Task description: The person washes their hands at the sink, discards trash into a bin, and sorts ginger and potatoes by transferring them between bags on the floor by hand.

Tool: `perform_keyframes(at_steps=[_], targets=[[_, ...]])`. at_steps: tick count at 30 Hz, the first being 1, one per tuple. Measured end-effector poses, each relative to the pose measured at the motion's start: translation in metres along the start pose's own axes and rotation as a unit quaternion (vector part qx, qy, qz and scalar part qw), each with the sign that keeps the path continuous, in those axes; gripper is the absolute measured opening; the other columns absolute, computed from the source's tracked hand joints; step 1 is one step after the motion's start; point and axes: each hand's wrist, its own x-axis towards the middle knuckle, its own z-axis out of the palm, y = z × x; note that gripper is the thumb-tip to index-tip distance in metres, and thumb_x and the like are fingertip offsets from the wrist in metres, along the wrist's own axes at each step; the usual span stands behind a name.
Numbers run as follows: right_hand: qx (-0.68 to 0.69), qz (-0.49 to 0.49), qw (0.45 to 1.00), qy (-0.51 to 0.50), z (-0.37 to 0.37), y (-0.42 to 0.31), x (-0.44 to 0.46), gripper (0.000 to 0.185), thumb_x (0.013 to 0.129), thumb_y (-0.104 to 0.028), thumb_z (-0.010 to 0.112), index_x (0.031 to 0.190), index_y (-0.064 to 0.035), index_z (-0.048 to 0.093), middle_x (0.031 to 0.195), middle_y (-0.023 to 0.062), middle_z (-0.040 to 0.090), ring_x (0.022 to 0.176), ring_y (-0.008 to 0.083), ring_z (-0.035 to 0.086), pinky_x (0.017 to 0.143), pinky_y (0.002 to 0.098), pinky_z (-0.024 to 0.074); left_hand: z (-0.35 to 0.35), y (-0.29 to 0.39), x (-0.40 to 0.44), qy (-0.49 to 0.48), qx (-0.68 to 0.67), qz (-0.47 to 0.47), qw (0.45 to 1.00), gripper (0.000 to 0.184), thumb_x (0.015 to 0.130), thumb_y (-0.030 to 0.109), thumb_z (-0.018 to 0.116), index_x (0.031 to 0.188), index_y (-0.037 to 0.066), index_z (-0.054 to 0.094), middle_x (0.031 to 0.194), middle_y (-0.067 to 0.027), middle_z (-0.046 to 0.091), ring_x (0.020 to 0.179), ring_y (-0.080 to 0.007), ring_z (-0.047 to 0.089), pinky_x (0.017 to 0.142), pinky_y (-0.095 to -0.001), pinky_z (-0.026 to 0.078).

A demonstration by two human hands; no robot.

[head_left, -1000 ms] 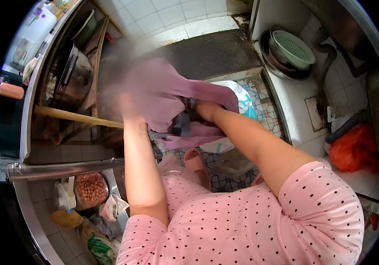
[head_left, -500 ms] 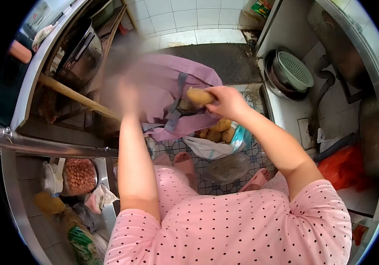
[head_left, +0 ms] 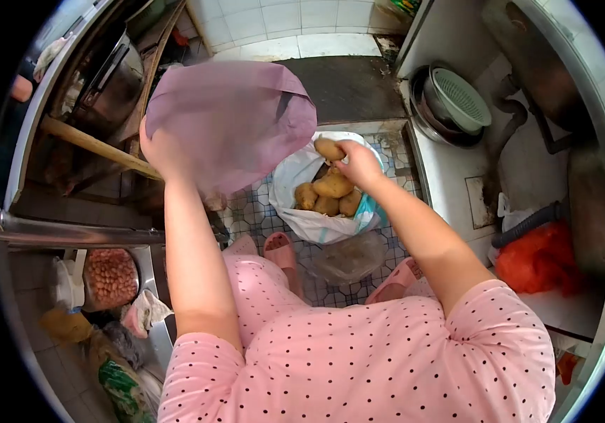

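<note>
Potato [head_left: 329, 149] in right grip [head_left: 359, 168] near edge of open white bag [head_left: 315, 227]

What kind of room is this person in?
It looks like a kitchen. There's a big metal pot on the left, a green strainer on the right, and potatoes in a white bag on the floor.

Left hand [head_left: 161, 149] has carried purple bag [head_left: 235, 116] leftward, off the white bag [head_left: 309, 227]; heaped potatoes [head_left: 333, 185] (partly covered earlier) now exposed. Right hand [head_left: 359, 168], with held potato [head_left: 328, 148], moved from purple bag's mouth to above white bag.
</note>
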Motion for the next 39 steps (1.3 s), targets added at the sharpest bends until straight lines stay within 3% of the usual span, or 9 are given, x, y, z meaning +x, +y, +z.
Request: perform_keyframes(at_steps=[4,9,14,21,25,28,31,34,39], targets=[[-0.148,0.058,0.943,-0.292,0.039,0.005,0.031,0.033,0.076,-0.022,0.065,0.104,-0.0053,0.066,0.103,0.0163,0.065,0.096,0.0328,0.062,0.084,0.0404,0.0486,0.003,0.014,-0.004,0.025,-0.087,-0.013,0.996,0.029,0.086,0.008,0.048,0.113,0.000,0.057,0.108,-0.0097,0.061,0.095,-0.0216,0.059,0.082,-0.0320,0.048],[-0.041,0.063,0.971,-0.227,0.035,0.008,0.031,0.040,0.081,-0.028,0.061,0.115,-0.0069,0.062,0.110,0.0188,0.063,0.101,0.0331,0.060,0.087,0.0400,0.0474,-0.023,-0.019,0.017,-0.039,-0.007,-0.006,0.999,0.036,0.088,0.013,0.044,0.118,-0.003,0.054,0.116,-0.0141,0.059,0.105,-0.0268,0.058,0.089,-0.0371,0.047],[0.222,0.053,0.971,-0.065,0.014,0.006,0.022,0.050,0.084,-0.033,0.060,0.126,-0.0073,0.052,0.116,0.0159,0.062,0.105,0.0306,0.059,0.088,0.0380,0.0465,-0.005,0.007,0.010,0.039,-0.201,-0.229,0.951,0.052,0.088,0.028,0.030,0.129,-0.002,0.045,0.129,-0.0201,0.048,0.119,-0.0379,0.046,0.100,-0.0508,0.040],[0.751,0.188,0.601,-0.199,0.036,0.016,0.043,0.083,0.081,-0.060,0.060,0.145,-0.0275,0.018,0.143,0.0015,0.038,0.122,0.0264,0.046,0.096,0.0557,0.0362,0.001,-0.023,0.006,-0.063,-0.208,-0.245,0.945,0.043,0.090,0.019,0.041,0.128,0.000,0.044,0.128,-0.0176,0.048,0.117,-0.0340,0.049,0.097,-0.0480,0.043],[0.723,0.230,0.648,-0.071,0.003,-0.037,0.044,0.084,0.076,-0.065,0.060,0.138,-0.0161,0.034,0.132,0.0076,0.048,0.119,0.0221,0.050,0.098,0.0432,0.0437,0.050,-0.012,-0.036,-0.108,0.008,-0.133,0.985,0.049,0.091,0.006,0.045,0.139,0.009,0.035,0.126,-0.0151,0.051,0.111,-0.0260,0.053,0.093,-0.0396,0.045],[0.747,0.189,0.632,-0.080,0.003,-0.056,0.052,0.078,0.080,-0.063,0.055,0.139,-0.0153,0.034,0.131,0.0066,0.050,0.117,0.0208,0.051,0.099,0.0406,0.0434,0.065,-0.031,-0.054,-0.296,0.209,-0.016,0.932,0.063,0.089,0.019,0.058,0.143,0.006,0.028,0.134,-0.0167,0.045,0.116,-0.0255,0.049,0.099,-0.0341,0.038],[0.764,0.183,0.605,-0.128,-0.004,-0.073,0.051,0.076,0.084,-0.066,0.048,0.137,-0.0119,0.038,0.135,0.0086,0.048,0.118,0.0239,0.051,0.102,0.0424,0.0401,0.080,-0.026,-0.083,-0.417,0.316,0.033,0.852,0.088,0.079,0.042,0.069,0.144,0.005,0.025,0.151,-0.0244,0.008,0.141,-0.0380,0.011,0.112,-0.0450,0.022],[0.782,0.184,0.581,-0.130,-0.032,-0.099,0.039,0.069,0.086,-0.061,0.050,0.131,-0.0101,0.045,0.130,0.0090,0.051,0.115,0.0247,0.053,0.100,0.0418,0.0415,0.084,-0.032,-0.098,-0.520,0.368,0.114,0.762,0.101,0.074,0.054,0.069,0.145,0.001,0.020,0.151,-0.0257,0.009,0.141,-0.0397,0.008,0.112,-0.0477,0.017],[0.803,0.239,0.534,-0.114,-0.039,-0.087,0.037,0.038,0.088,-0.031,0.058,0.113,-0.0031,0.056,0.111,0.0127,0.062,0.095,0.0288,0.061,0.090,0.0433,0.0476,0.086,0.005,-0.134,-0.593,0.432,0.079,0.675,0.081,0.076,0.049,0.067,0.139,0.008,0.038,0.149,-0.0219,0.023,0.141,-0.0384,0.013,0.112,-0.0516,0.013]])
